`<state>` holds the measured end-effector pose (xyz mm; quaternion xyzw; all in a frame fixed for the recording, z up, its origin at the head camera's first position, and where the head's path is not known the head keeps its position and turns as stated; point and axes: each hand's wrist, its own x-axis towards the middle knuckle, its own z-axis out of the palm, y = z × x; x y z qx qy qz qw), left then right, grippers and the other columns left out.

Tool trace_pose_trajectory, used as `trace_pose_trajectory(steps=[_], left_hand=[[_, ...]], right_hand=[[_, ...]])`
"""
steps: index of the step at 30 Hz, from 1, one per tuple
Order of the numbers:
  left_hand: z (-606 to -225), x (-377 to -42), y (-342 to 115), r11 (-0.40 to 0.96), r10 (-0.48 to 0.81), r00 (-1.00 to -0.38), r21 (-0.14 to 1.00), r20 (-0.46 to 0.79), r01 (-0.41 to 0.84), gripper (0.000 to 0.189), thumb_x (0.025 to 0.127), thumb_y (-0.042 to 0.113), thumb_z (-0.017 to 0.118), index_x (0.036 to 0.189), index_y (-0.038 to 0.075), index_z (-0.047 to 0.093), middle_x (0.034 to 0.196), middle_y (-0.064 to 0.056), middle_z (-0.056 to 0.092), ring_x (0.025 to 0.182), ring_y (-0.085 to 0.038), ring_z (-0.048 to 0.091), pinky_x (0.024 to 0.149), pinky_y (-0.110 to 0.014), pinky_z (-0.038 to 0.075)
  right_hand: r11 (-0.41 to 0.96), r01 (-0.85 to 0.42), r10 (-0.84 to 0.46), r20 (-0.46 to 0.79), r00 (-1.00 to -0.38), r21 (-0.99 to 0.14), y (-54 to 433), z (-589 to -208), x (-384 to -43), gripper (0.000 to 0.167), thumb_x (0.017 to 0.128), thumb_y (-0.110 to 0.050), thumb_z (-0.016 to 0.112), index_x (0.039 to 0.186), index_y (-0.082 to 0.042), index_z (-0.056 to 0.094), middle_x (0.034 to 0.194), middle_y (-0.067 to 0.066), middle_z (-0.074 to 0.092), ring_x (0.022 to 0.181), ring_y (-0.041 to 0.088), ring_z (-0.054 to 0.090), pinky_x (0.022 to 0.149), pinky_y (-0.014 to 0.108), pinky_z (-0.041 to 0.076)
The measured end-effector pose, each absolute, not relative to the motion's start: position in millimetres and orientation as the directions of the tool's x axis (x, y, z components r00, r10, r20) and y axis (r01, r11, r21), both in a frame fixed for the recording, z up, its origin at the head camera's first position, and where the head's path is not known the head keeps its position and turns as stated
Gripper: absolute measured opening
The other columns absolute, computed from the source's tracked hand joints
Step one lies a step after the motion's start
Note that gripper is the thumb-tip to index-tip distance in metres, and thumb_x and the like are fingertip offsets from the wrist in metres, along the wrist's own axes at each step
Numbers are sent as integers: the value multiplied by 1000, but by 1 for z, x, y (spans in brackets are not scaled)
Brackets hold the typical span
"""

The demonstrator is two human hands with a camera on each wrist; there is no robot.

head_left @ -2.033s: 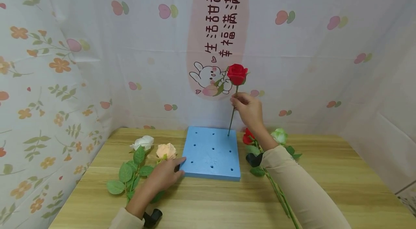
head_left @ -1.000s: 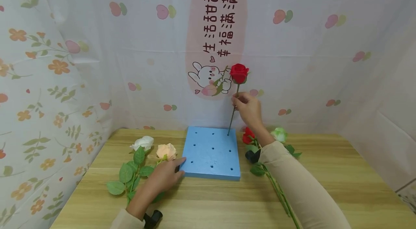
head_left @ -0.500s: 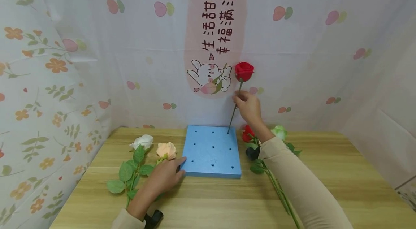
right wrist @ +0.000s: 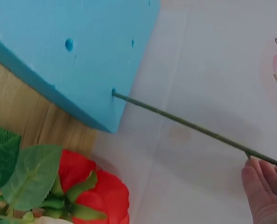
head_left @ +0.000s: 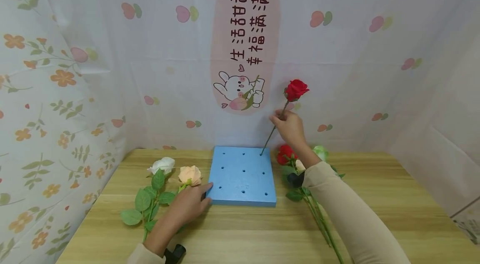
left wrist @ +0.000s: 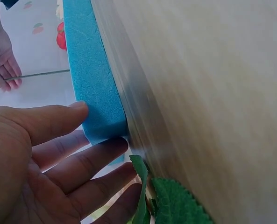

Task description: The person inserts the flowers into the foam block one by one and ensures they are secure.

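Wood-grain table (head_left: 240, 235), patterned white cloth (head_left: 168, 101) behind. Red rose (head_left: 296, 90) tilts, bloom up and to right; long axis of stem (right wrist: 185, 123) slants down-left into far-right hole (right wrist: 113, 92) of blue block (head_left: 232, 180). Right hand (head_left: 291, 127) pinches stem; left hand (head_left: 188, 202), fingers spread, touches block's near-left corner.

Head view looks forward-down; both wrist views close, sharing blue board (head_left: 234, 180).

A red rose (head_left: 296, 90) with a green stem (right wrist: 189, 124), a light-blue block (head_left: 232, 178), a white bloom (head_left: 163, 166), a peach bloom (head_left: 190, 175) and beige sleeves (head_left: 345, 203) show against a yellow-brown, wood-grained worktop (head_left: 232, 239) and a white backdrop (head_left: 337, 64) patterned with pink, coral and green motifs (head_left: 317, 18).
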<state>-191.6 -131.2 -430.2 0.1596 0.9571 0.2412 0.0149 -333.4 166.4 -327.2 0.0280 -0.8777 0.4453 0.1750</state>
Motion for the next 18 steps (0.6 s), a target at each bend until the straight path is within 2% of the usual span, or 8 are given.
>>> trace_pose_trajectory(steps=[6, 10, 12, 14, 18], left_hand=[[-431, -192, -132, 833, 310, -949, 466, 51, 298, 45, 90, 18, 69, 132, 6, 62, 71, -6, 65, 51, -12, 41, 56, -31, 38], [-430, -192, -132, 834, 310, -949, 463, 56, 300, 45, 89, 19, 70, 131, 6, 62, 89, -12, 72, 54, -11, 45, 57, -32, 40], [-430, -192, -132, 833, 311, -949, 464, 57, 301, 44, 89, 19, 70, 131, 6, 62, 93, -13, 72, 54, -11, 45, 57, -32, 40], [-430, -192, -132, 834, 309, -949, 463, 58, 300, 44, 89, 19, 70, 131, 6, 62, 91, -12, 72, 53, -11, 44, 56, -32, 39], [-430, -191, -131, 834, 302, -952, 471, 49, 289, 44, 90, 19, 69, 132, 7, 62, 69, -5, 63, 49, -12, 39, 51, -30, 34]], right_hand=[[626, -178, 91, 298, -950, -760, 178, -327, -334, 40, 93, -26, 65, 124, 0, 65, 108, 19, 70, 99, 30, 64, 85, 40, 51], [623, -138, 80, 238, -968, -770, 187, -328, -334, 46, 94, -30, 64, 130, -2, 62, 113, 18, 69, 97, 30, 67, 86, 41, 51], [626, -124, 73, 216, -974, -770, 191, -329, -333, 48, 94, -31, 63, 132, -3, 60, 113, 19, 69, 95, 30, 68, 86, 41, 51], [625, -116, 65, 199, -978, -772, 196, -330, -332, 49, 94, -33, 63, 132, -3, 60, 114, 19, 69, 95, 31, 68, 87, 42, 51], [610, -119, 37, 179, -983, -783, 203, -331, -329, 49, 95, -34, 62, 131, -2, 59, 117, 19, 68, 98, 33, 68, 90, 45, 50]])
